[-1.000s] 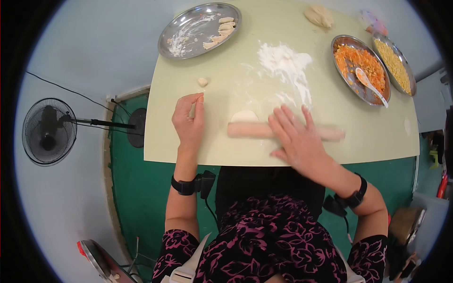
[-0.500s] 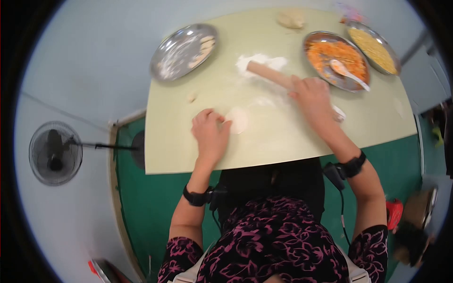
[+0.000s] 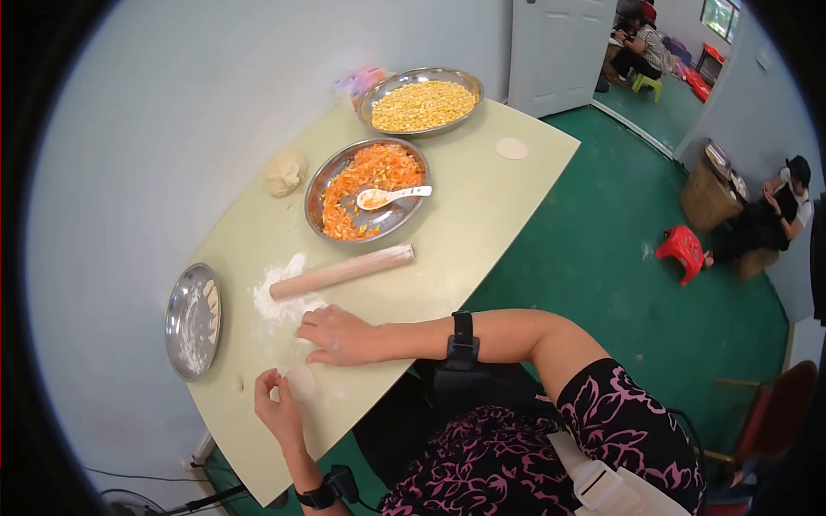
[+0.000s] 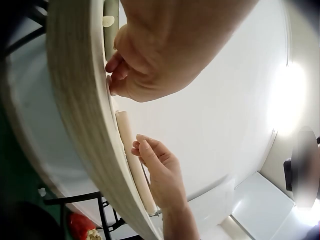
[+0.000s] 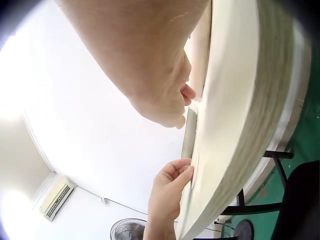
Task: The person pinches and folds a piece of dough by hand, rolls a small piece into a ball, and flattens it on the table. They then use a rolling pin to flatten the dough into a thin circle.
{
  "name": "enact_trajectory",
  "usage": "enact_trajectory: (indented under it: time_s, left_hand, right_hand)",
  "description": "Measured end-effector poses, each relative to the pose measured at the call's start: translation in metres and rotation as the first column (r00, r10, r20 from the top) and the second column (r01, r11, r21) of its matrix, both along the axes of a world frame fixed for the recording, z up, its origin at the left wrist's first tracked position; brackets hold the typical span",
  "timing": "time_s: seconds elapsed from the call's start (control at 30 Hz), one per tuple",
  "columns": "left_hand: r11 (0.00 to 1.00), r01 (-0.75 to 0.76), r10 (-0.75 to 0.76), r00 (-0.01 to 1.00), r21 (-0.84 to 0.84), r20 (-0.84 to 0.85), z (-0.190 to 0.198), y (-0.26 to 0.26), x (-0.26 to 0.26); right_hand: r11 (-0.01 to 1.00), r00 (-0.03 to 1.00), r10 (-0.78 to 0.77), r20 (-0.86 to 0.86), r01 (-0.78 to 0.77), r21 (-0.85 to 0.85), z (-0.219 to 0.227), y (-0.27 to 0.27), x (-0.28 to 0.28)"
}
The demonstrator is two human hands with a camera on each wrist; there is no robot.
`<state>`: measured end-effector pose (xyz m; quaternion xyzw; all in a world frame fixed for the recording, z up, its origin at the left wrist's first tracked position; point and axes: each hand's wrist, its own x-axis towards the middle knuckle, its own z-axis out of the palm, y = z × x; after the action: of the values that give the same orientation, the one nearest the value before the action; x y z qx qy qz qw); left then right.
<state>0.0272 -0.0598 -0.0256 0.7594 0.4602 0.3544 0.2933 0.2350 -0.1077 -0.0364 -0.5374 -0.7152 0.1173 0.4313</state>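
Note:
In the head view, a thin round dough wrapper (image 3: 302, 384) lies near the table's front edge. My left hand (image 3: 279, 413) pinches its left edge between thumb and fingers, as the right wrist view also shows. Just beyond the wrapper, my right hand (image 3: 338, 337) hovers low over the table, its fingers loosely bent and holding nothing. A wooden rolling pin (image 3: 342, 272) rests across a patch of loose flour (image 3: 274, 308), past the right hand. Left of the left hand sits a small dough lump (image 3: 239, 383).
A steel plate with shaped dough pieces (image 3: 186, 331) stands at the left. Farther off are a bowl of orange filling (image 3: 320, 230) with a white spoon (image 3: 391, 197), a bowl of yellow bits (image 3: 422, 106), a large dough ball (image 3: 285, 173) and another wrapper (image 3: 512, 149).
The right hand rolled the pin over the wrapper, then carried it to the flour and released it. The left hand came to the wrapper's edge. The head view has turned right.

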Motion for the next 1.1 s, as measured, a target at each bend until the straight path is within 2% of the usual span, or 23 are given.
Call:
enact_trajectory:
  time_s: [0.07,0.1,0.17,0.23,0.33,0.4,0.43,0.47,0.5,0.53,0.6,0.67,0.73,0.77,0.83,0.93,1.03,1.07,1.1]
  left_hand:
    - [0.983,0.153,-0.122,0.958,-0.102,0.258,0.023,-0.008,0.013]
    - [0.969,0.213,-0.176,0.950,-0.124,0.258,0.034,-0.012,0.019]
    - [0.931,0.327,-0.279,0.924,-0.161,0.263,0.053,-0.015,0.029]
    - [0.961,0.268,-0.253,0.951,-0.064,0.180,0.057,-0.012,0.037]
    - [0.978,0.198,-0.203,0.975,0.066,0.094,0.050,-0.008,0.034]
    - [0.982,0.158,-0.164,0.985,0.108,0.057,0.040,-0.006,0.024]
    - [0.985,0.136,-0.141,0.989,0.109,0.043,0.033,-0.005,0.015]
    - [0.988,0.113,-0.117,0.993,0.109,0.028,0.028,-0.006,0.008]
    - [0.991,0.100,-0.104,0.993,0.094,0.049,0.025,-0.007,0.003]
    - [0.993,0.085,-0.091,0.993,0.077,0.069,0.023,-0.008,-0.002]
    - [0.997,0.062,-0.067,0.994,0.052,0.088,0.021,-0.013,-0.007]
    - [0.998,0.045,-0.049,0.995,0.043,0.088,0.024,-0.014,-0.005]
    - [0.995,0.065,-0.069,0.996,0.074,0.058,0.027,-0.015,-0.006]
    - [0.993,0.079,-0.083,0.996,0.090,0.042,0.028,-0.014,-0.005]
    - [0.990,0.089,-0.094,0.995,0.107,0.045,0.026,-0.014,-0.009]
    - [0.992,0.066,-0.066,0.998,0.110,0.005,0.029,-0.011,-0.017]
    - [0.987,0.029,-0.016,0.997,0.159,-0.082,0.034,-0.001,-0.030]
    - [0.983,0.012,0.010,0.993,0.183,-0.119,0.037,0.004,-0.035]
    - [0.960,0.023,0.014,0.991,0.279,-0.131,0.039,0.015,-0.042]
  right_hand:
    - [0.997,0.970,0.073,-0.231,-0.077,-0.010,0.003,-0.002,-0.003]
    - [0.992,0.932,0.117,-0.343,-0.124,0.001,0.004,0.000,-0.006]
    - [0.957,0.882,0.187,-0.432,-0.263,-0.122,0.015,0.000,-0.001]
    - [0.820,0.878,0.250,-0.407,-0.416,-0.393,0.041,-0.004,0.021]
    - [0.936,0.926,0.117,-0.358,-0.223,-0.271,0.031,-0.015,0.046]
    - [0.914,0.952,-0.055,-0.302,-0.074,-0.399,0.035,-0.028,0.086]
    - [0.928,0.921,-0.194,-0.339,0.060,-0.368,0.043,-0.040,0.108]
    - [0.956,0.833,-0.242,-0.498,0.117,-0.270,0.038,-0.046,0.132]
    - [0.940,0.795,-0.326,-0.512,0.212,-0.269,0.040,-0.054,0.159]
    - [0.870,0.795,-0.492,-0.356,0.438,-0.225,0.040,-0.061,0.186]
    - [0.732,0.689,-0.681,-0.246,0.630,-0.260,0.050,-0.074,0.227]
    - [0.618,0.615,-0.785,-0.076,0.766,-0.179,0.046,-0.077,0.263]
    - [0.594,0.557,-0.804,-0.208,0.769,-0.238,0.038,-0.075,0.293]
    - [0.527,0.495,-0.850,-0.181,0.814,-0.244,0.029,-0.075,0.311]
    - [0.374,0.352,-0.927,-0.128,0.892,-0.255,0.014,-0.081,0.333]
    - [0.043,0.062,-0.987,0.149,0.991,-0.127,0.015,-0.101,0.326]
    - [0.099,0.110,-0.993,0.048,0.975,-0.197,0.019,-0.114,0.315]
    - [0.149,0.156,-0.987,0.038,0.977,-0.152,0.015,-0.118,0.313]
    - [0.217,0.221,-0.975,0.028,0.970,-0.112,0.009,-0.117,0.311]
